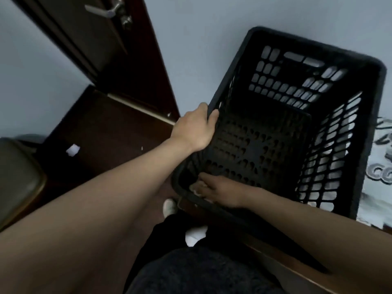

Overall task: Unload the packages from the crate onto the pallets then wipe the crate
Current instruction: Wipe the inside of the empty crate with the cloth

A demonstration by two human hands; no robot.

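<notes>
A black perforated plastic crate (373,115) stands in front of me, its inside showing only the slotted floor and walls. My left hand (196,128) grips the crate's left rim, fingers curled over the edge. Inside the crate at its near left corner, my right hand (214,190) presses a small pale cloth (196,188) against the wall near the rim. The cloth is mostly hidden under my fingers.
A dark wooden door (118,60) with a metal handle (106,10) stands at the upper left. A padded chair seat (17,177) is at the far left. White printed packaging (381,162) lies to the right of the crate. A white scrap (73,150) lies on the dark floor.
</notes>
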